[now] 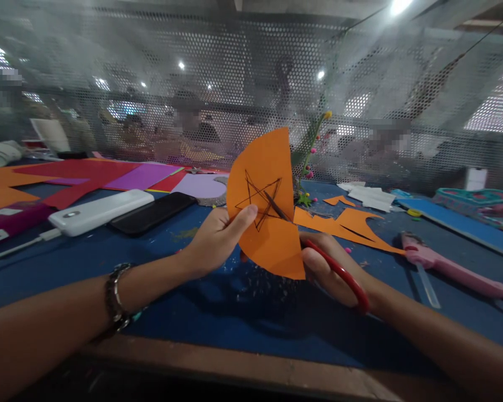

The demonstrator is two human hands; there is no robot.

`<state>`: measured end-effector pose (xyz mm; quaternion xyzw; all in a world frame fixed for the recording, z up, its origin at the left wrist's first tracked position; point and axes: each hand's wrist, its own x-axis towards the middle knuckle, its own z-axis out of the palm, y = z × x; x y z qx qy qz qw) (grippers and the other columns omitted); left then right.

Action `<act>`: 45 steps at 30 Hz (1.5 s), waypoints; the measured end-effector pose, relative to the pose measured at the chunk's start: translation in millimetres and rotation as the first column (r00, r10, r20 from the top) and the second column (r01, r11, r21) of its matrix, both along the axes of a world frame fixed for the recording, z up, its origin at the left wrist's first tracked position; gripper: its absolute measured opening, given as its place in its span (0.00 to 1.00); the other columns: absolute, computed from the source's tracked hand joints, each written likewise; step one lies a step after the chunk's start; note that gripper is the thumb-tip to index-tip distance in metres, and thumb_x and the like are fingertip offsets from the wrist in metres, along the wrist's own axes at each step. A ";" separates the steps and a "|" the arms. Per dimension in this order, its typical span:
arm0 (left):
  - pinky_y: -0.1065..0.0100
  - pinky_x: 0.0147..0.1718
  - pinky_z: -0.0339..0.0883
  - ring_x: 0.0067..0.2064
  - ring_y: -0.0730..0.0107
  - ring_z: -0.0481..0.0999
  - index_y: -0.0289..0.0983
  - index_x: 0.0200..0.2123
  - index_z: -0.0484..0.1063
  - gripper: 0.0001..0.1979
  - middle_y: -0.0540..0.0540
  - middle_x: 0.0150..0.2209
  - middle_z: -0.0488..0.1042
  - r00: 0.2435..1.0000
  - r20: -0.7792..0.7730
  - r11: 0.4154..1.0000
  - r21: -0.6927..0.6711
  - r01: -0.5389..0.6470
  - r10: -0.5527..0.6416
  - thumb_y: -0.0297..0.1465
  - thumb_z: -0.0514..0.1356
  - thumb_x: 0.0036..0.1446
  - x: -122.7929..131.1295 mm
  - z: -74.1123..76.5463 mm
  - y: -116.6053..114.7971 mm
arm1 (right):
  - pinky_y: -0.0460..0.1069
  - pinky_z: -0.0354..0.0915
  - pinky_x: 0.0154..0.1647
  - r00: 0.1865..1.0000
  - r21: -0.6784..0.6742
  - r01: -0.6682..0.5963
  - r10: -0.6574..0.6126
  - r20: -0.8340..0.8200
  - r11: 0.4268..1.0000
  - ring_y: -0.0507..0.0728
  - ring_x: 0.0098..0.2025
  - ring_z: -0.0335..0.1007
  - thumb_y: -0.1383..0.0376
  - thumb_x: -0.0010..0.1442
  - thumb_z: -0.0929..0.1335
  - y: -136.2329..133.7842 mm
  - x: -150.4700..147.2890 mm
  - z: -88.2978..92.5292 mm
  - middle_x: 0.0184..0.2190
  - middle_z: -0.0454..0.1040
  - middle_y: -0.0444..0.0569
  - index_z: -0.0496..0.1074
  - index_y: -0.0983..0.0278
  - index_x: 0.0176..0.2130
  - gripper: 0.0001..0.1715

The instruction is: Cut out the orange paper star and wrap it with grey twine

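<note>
A half-round piece of orange paper (262, 159) is held up over the blue table, with a star drawn on it in dark lines. My left hand (218, 237) pinches its left edge, the thumb flat on the front and the fingers behind it. At the lower right edge of the paper, my right hand (329, 265) is closed round red-handled scissors (339, 271). One dark blade lies across the star's right part, on the front of the paper. The rest of the scissors is hidden by the paper and my fingers.
A pink glue gun (456, 265) and orange paper scraps (347, 226) lie to the right. On the left are a black phone (153, 213), a white power bank (103, 212) and coloured sheets (88, 173). A perforated metal screen (243, 84) stands behind the table.
</note>
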<state>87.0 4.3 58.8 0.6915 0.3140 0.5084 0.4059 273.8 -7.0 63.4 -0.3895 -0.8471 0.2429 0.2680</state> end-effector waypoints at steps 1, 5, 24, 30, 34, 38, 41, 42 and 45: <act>0.80 0.14 0.58 0.14 0.81 0.64 0.35 0.14 0.62 0.20 0.53 0.11 0.64 1.000 0.000 1.000 0.001 0.001 -0.001 0.35 0.48 0.55 0.2 0.0 0.0 | 0.44 0.48 0.16 1.000 0.007 0.000 0.000 0.007 1.000 0.46 0.18 0.48 0.34 0.48 0.49 0.5 0.2 0.1 0.16 0.56 0.42 0.48 0.62 0.20 0.35; 0.79 0.15 0.58 0.15 0.81 0.64 0.35 0.13 0.62 0.21 0.53 0.12 0.64 1.000 -0.016 1.000 -0.007 0.021 -0.021 0.36 0.48 0.55 0.5 -2.6 -0.6 | 0.45 0.52 0.19 0.999 0.076 -0.025 0.023 0.032 0.997 0.47 0.20 0.50 0.35 0.50 0.49 4.5 2.2 0.0 0.17 0.55 0.42 0.50 0.62 0.20 0.35; 0.76 0.22 0.65 0.20 0.76 0.69 0.35 0.19 0.69 0.15 0.51 0.17 0.70 0.995 0.050 0.990 -0.110 0.092 -0.087 0.37 0.52 0.51 2.7 -4.9 -2.6 | 0.45 0.52 0.20 0.995 0.020 -0.101 0.101 0.012 0.995 0.48 0.21 0.50 0.37 0.52 0.50 2.5 4.8 5.0 0.18 0.53 0.42 0.52 0.63 0.22 0.33; 0.74 0.25 0.67 0.26 0.72 0.72 0.36 0.21 0.70 0.14 0.50 0.20 0.72 0.994 0.080 0.997 -0.034 -0.074 0.076 0.38 0.53 0.49 2.6 -0.3 0.7 | 0.45 0.50 0.18 0.985 -0.029 -0.172 0.173 0.026 0.985 0.48 0.19 0.48 0.37 0.52 0.50 1.7 6.8 8.4 0.17 0.55 0.42 0.58 0.65 0.24 0.36; 0.75 0.16 0.62 0.16 0.77 0.65 0.36 0.17 0.66 0.15 0.52 0.14 0.67 0.999 0.052 0.996 -0.086 0.013 -0.009 0.38 0.53 0.50 2.8 1.8 -2.0 | 0.47 0.60 0.26 0.981 -0.005 -0.196 0.195 -0.017 0.981 0.53 0.26 0.62 0.40 0.54 0.52 2.4 7.4 8.2 0.26 0.67 0.49 0.65 0.66 0.30 0.35; 0.77 0.13 0.59 0.14 0.80 0.62 0.35 0.16 0.65 0.15 0.53 0.13 0.65 0.989 0.119 0.986 -0.130 0.103 -0.088 0.38 0.54 0.50 2.2 0.8 -2.5 | 0.50 0.64 0.37 0.946 -0.089 -0.306 0.292 -0.138 0.948 0.56 0.35 0.67 0.42 0.56 0.51 0.4 7.0 6.7 0.31 0.70 0.50 0.68 0.65 0.35 0.34; 0.78 0.10 0.56 0.13 0.81 0.60 0.36 0.16 0.64 0.16 0.53 0.13 0.64 0.967 0.212 0.967 -0.178 0.181 -0.142 0.38 0.54 0.51 3.7 0.1 -1.8 | 0.51 0.64 0.41 0.935 -0.169 -0.328 0.293 -0.200 0.929 0.56 0.38 0.66 0.42 0.57 0.51 -0.4 9.1 3.5 0.34 0.70 0.50 0.68 0.63 0.36 0.33; 0.78 0.10 0.56 0.13 0.80 0.60 0.36 0.17 0.64 0.15 0.53 0.13 0.63 0.957 0.249 0.956 -0.208 0.205 -0.151 0.38 0.55 0.50 4.6 0.4 -1.8 | 0.52 0.64 0.41 0.938 -0.188 -0.316 0.277 -0.207 0.930 0.56 0.37 0.66 0.42 0.57 0.51 -0.2 10.3 2.2 0.33 0.69 0.50 0.68 0.63 0.35 0.33; 0.78 0.09 0.55 0.14 0.80 0.60 0.35 0.18 0.64 0.14 0.53 0.14 0.62 0.936 0.331 0.924 -0.308 0.228 -0.121 0.38 0.57 0.48 7.3 1.8 -2.2 | 0.51 0.63 0.35 0.947 -0.226 -0.287 0.242 -0.209 0.931 0.54 0.31 0.63 0.41 0.56 0.49 2.1 13.7 -1.4 0.28 0.66 0.49 0.64 0.63 0.28 0.34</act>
